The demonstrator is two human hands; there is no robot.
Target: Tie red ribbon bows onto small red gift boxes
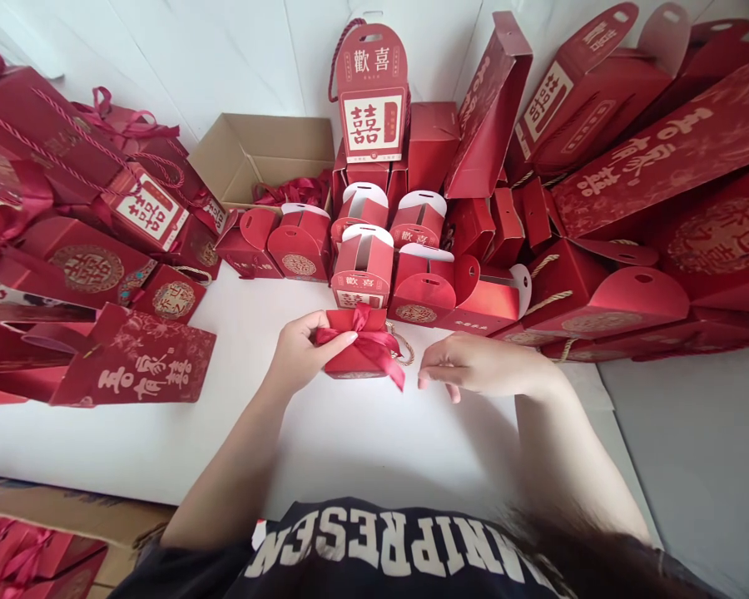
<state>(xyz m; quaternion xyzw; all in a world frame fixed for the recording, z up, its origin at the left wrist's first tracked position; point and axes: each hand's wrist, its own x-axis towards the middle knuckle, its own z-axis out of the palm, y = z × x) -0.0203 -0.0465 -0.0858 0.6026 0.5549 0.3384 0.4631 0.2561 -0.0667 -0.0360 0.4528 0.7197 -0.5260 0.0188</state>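
Note:
A small red box [351, 363] rests on the white table in front of me, with a red ribbon bow [374, 341] across its top. My left hand [305, 345] grips the box from its left side, the thumb lying on the ribbon. A gold cord loop [404, 344] sticks out at the box's right side. Just right of the box, my right hand [468, 364] hovers with its fingers curled; whether anything is between them is hidden. Directly behind the box stands a red handled box [363, 266] with white lettering.
More handled boxes [300, 241] stand in rows behind. A cardboard box [268, 146] with red ribbons is at the back left. Large red boxes crowd the left and right [630, 287]. A carton of ribboned boxes [37, 553] sits at the lower left, below the white table [131, 453].

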